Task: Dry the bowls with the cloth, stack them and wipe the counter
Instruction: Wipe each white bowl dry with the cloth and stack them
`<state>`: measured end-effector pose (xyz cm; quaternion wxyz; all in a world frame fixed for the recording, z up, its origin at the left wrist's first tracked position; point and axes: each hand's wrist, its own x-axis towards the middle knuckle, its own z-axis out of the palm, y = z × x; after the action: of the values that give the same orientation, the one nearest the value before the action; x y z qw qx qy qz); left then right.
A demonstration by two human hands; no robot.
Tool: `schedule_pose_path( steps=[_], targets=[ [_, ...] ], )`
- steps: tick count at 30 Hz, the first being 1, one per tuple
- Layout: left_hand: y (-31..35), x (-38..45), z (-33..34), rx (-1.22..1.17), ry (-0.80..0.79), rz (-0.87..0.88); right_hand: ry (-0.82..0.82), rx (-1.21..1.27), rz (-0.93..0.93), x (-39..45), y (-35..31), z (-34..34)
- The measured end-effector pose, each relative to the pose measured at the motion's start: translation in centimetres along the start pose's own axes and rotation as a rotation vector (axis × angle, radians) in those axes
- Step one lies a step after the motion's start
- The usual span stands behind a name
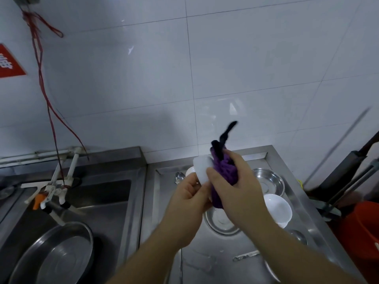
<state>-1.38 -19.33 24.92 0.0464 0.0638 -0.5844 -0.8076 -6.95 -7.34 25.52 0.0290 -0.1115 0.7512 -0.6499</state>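
Note:
Above the steel counter [215,255] my left hand [189,193] grips a small white bowl [202,168] tilted on its side. My right hand [231,184] holds a purple cloth [223,171] with a black strap against the bowl. Below the hands, another white bowl [277,209] stands on the counter at the right. A steel bowl [268,179] lies behind it and a second steel bowl [220,221] sits partly under my right forearm. The edge of one more white bowl [189,171] shows behind my left hand.
A sink [98,203] with a large steel basin [59,257] and white taps [55,191] lies to the left. A spoon [178,177] rests at the counter's back. An orange bucket [361,228] and mop handles stand at the right. The tiled wall is close behind.

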Motion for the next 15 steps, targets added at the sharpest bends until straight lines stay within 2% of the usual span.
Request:
schedule_pose_path(
  steps=[4,7,9,11,13,15],
  targets=[
    [0.0,-0.6,-1.5,0.053,-0.058,-0.017,-0.142,-0.065,-0.042,2.2,0.0,-1.0],
    [0.4,-0.9,-2.3,0.11,-0.117,-0.006,-0.163,0.037,-0.015,3.3,0.1,-1.2],
    [0.8,-1.0,-2.9,0.211,-0.149,0.012,-0.12,0.201,0.07,3.7,0.3,-0.6],
    [1.1,-1.0,-3.5,0.381,-0.162,0.064,-0.039,0.35,0.239,3.8,0.7,0.4],
    [1.4,-0.8,-4.0,0.585,-0.149,0.108,0.021,0.397,0.386,3.4,1.1,1.4],
    [1.5,-0.5,-4.8,0.811,-0.134,0.11,0.042,0.38,0.441,2.8,1.6,2.1]
  ],
)
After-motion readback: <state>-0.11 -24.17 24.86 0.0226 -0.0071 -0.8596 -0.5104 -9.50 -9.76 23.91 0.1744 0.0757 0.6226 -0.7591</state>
